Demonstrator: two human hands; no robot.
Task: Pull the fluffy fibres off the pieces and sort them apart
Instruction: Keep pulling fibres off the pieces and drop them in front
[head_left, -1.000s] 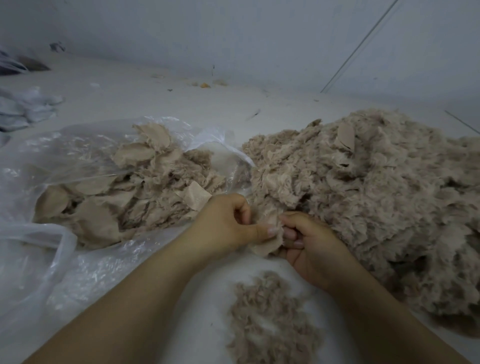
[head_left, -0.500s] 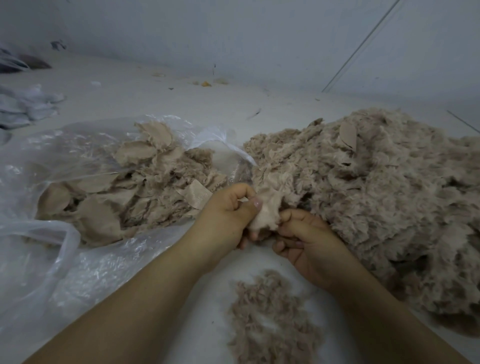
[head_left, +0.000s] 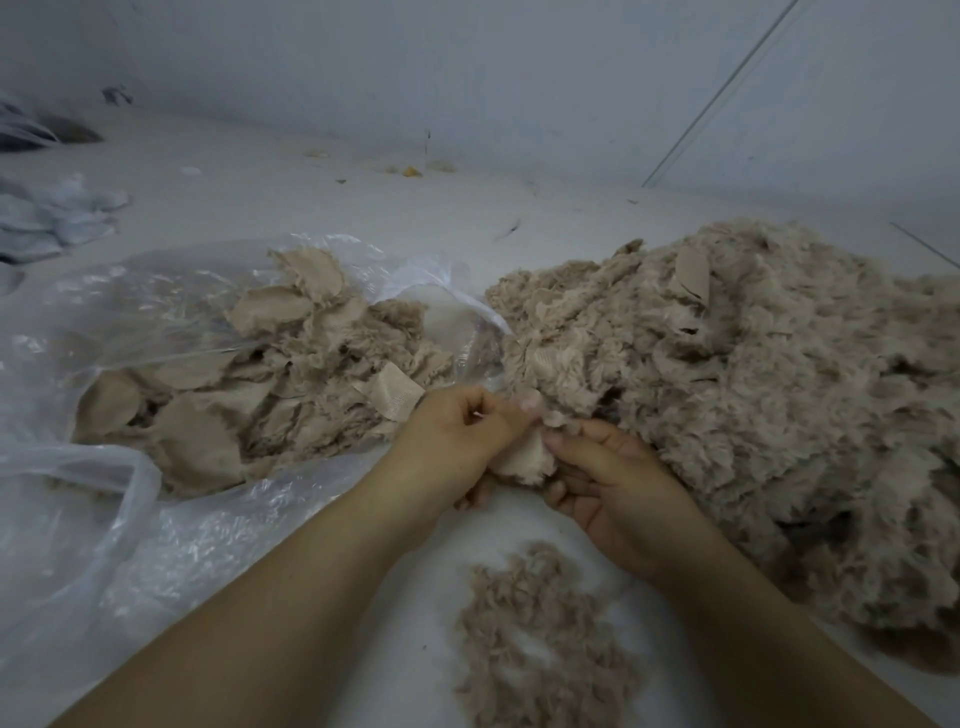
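A small beige fluffy piece (head_left: 522, 457) is held between both hands at the centre. My left hand (head_left: 457, 436) grips its left side, thumb and fingers curled over the top edge. My right hand (head_left: 608, 483) pinches its right side from below. A big heap of fluffy beige pieces (head_left: 753, 395) lies to the right, touching my right hand. A small mound of loose pulled fibres (head_left: 540, 639) lies on the white surface under my wrists. Flat stripped pieces (head_left: 249, 395) fill an open clear plastic bag (head_left: 104, 322) on the left.
The white work surface (head_left: 322, 208) runs back to a pale wall. Crumpled white cloth or bags (head_left: 47, 218) lie at the far left edge. Small scraps (head_left: 410, 170) dot the surface near the wall.
My left hand's grip has shifted on the piece's top edge, and the piece now sits lower between the hands. The right hand stayed in place. The piles have not changed.
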